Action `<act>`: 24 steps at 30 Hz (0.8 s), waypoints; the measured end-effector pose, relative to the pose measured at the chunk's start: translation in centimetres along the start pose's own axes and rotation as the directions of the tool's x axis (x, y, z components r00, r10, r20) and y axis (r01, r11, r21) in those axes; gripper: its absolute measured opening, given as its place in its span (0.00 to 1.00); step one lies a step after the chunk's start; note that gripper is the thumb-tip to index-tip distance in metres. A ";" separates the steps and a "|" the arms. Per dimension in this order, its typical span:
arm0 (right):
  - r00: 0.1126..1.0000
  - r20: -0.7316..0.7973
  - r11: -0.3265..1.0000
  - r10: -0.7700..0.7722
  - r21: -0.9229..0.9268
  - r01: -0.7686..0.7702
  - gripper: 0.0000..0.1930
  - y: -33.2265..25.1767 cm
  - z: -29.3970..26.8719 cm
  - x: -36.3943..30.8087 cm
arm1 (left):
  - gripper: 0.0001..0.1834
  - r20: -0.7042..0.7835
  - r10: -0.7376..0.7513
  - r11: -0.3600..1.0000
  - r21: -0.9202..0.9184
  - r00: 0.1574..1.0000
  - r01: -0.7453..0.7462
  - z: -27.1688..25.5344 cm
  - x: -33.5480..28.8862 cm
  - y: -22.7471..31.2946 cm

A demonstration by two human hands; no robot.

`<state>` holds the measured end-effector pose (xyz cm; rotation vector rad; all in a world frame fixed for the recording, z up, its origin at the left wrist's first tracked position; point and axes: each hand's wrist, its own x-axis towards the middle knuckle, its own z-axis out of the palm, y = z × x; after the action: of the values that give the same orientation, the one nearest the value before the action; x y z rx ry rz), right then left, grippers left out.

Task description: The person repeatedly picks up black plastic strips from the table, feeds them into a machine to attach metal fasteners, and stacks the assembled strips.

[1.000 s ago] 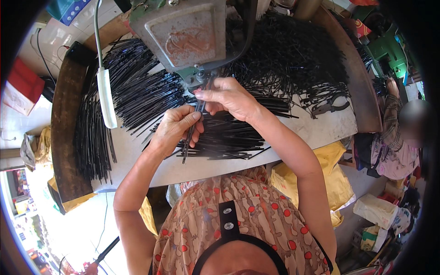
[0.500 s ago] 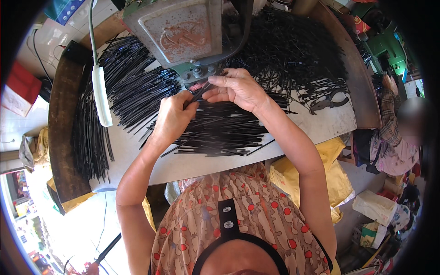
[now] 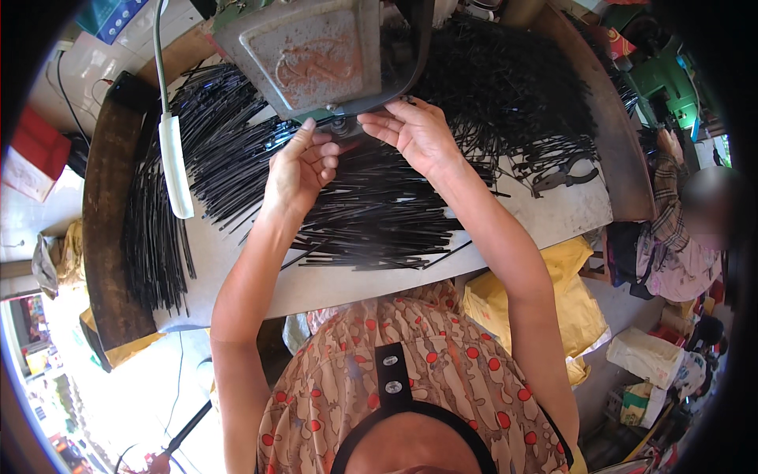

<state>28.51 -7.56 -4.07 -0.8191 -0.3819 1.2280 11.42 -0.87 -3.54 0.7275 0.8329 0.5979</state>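
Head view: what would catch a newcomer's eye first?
Probably the rust-marked grey machine head at top centre, with the left hand and right hand close to its lower edge. Then the masses of thin black strips spread over the pale tabletop. Pliers lie toward the tabletop's right side.

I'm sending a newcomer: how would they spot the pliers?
Find the pale tabletop under the machine. On its right side, near the brown rim, lie the pliers. Their splayed handles set them apart from the thin black strips beside them.
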 end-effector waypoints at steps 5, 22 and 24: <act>1.000 -0.013 0.999 -0.008 -0.035 0.008 0.09 -0.2 0.3 0.1 | 0.13 0.047 0.038 0.997 -0.066 0.998 -0.035 -0.3 1.6 0.2; 0.991 -0.128 0.998 -0.042 0.038 0.047 0.10 0.8 0.3 -0.5 | 0.11 -0.015 0.009 0.979 -0.201 1.000 -0.012 0.7 1.4 -1.1; 0.990 -0.132 0.996 -0.052 0.067 0.061 0.10 0.9 -0.3 -0.7 | 0.11 -0.021 0.035 0.980 -0.196 0.999 -0.038 0.7 1.4 -1.3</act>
<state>27.86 -8.20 -4.80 -0.8174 -0.2527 1.1229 13.02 -0.94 -4.84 0.5590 0.7653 0.7097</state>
